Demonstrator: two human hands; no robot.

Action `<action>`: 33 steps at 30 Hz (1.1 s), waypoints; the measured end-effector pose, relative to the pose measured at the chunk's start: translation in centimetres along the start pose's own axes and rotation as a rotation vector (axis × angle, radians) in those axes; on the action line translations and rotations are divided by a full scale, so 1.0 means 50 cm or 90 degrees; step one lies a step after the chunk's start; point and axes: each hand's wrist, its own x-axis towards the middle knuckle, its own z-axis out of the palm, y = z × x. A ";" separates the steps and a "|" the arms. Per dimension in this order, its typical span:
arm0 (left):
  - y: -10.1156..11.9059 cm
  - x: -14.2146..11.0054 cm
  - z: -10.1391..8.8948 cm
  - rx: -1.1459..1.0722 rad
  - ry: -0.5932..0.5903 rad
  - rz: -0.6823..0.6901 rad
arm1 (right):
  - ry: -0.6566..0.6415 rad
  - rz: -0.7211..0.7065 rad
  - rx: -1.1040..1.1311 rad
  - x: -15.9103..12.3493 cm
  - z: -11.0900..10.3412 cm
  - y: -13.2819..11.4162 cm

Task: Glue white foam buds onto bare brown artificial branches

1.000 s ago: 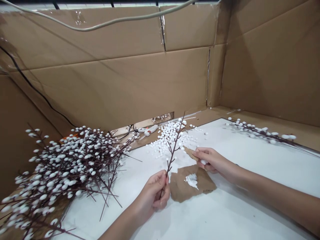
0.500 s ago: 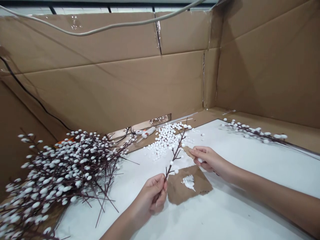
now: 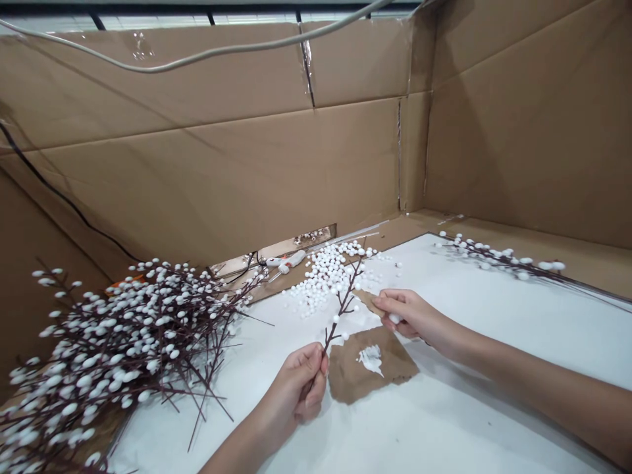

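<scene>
White foam bead (image 3: 394, 318) pinched in our right hand (image 3: 412, 316), we are clamping an artificial pussy-willow twig (image 3: 342, 306) in our left hand (image 3: 301, 385), beside a white-smeared cardboard scrap (image 3: 390, 375).

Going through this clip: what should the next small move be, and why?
Probably dab the white bead pinched in the right hand into the white paste on the brown paper, since the paste lies just below it and the twig in the left hand shows bare stretches between its beads.
</scene>
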 end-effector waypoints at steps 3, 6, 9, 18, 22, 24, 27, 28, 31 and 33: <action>-0.001 0.000 0.000 0.002 0.006 0.011 | -0.003 -0.007 -0.004 0.001 -0.001 0.001; -0.002 -0.001 0.002 0.001 0.014 0.020 | -0.010 -0.010 0.002 0.002 -0.002 0.004; -0.002 -0.002 0.003 0.000 0.015 0.025 | -0.013 -0.007 0.008 0.002 -0.002 0.005; 0.000 -0.001 0.006 0.006 0.025 0.035 | -0.010 0.003 0.001 0.001 0.000 0.000; -0.001 0.000 0.002 0.007 0.022 0.031 | -0.004 0.009 -0.006 0.004 -0.002 0.001; -0.001 0.000 0.001 0.006 0.020 0.030 | 0.003 0.003 -0.010 0.007 -0.005 0.002; -0.002 0.000 0.000 0.002 0.016 0.030 | 0.031 -0.016 -0.014 0.010 -0.012 -0.001; -0.003 0.000 0.000 0.000 0.015 0.030 | 0.045 -0.018 -0.014 0.011 -0.015 -0.002; -0.003 -0.001 0.001 -0.005 0.012 0.028 | 0.075 -0.026 0.006 0.013 -0.026 -0.008; -0.003 -0.001 0.001 -0.007 0.012 0.024 | 0.082 -0.038 0.022 0.016 -0.034 -0.009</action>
